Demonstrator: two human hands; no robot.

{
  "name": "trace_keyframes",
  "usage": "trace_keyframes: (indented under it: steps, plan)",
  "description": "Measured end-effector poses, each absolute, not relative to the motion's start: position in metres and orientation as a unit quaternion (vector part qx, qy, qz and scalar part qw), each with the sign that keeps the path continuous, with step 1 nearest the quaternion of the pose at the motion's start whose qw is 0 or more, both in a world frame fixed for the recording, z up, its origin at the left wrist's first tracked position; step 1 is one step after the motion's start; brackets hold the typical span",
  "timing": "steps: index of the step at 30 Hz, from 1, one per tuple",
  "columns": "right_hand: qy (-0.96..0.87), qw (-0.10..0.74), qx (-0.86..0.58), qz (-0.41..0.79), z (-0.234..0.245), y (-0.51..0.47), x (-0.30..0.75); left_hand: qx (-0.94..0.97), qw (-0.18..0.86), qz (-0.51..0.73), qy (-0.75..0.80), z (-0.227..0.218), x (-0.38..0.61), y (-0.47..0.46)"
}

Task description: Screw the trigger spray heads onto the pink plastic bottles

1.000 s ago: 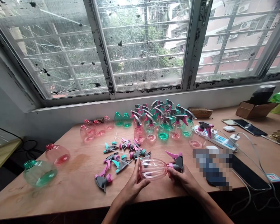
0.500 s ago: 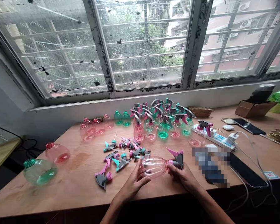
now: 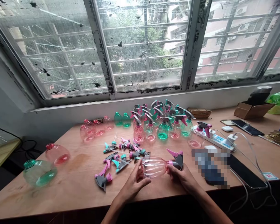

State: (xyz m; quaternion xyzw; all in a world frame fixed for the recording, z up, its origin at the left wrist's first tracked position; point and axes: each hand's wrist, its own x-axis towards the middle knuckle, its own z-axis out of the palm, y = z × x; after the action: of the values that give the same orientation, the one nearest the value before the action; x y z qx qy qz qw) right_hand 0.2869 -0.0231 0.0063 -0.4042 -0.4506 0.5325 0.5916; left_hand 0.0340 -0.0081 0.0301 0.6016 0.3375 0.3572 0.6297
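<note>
A clear pink spray bottle (image 3: 154, 166) lies on its side just above the wooden table (image 3: 72, 183), held between both hands. My left hand (image 3: 133, 184) cups its rounded base, fingers curled round it. My right hand (image 3: 182, 177) grips the neck at the grey and pink trigger head (image 3: 176, 158). A heap of loose trigger heads (image 3: 121, 155) lies just left of the bottle.
Several finished spray bottles (image 3: 163, 124) stand at the back by the window. Headless pink bottles (image 3: 93, 129) and green bottles (image 3: 122, 119) stand left of them. A pink bottle (image 3: 57, 154) and a green bottle (image 3: 38, 172) lie far left. A power strip (image 3: 218, 140), phones and cables lie right.
The bottle and both hands have barely shifted; the fingers of my left hand have moved slightly on the bottle's base.
</note>
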Motion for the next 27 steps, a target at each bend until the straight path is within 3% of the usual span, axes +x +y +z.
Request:
trace_keyframes:
  steps: [27]
  plan:
    - [-0.469,0.584,-0.398,0.53,0.017,-0.025,0.286,0.648,0.605,0.332,0.322,0.033,0.033,-0.007]
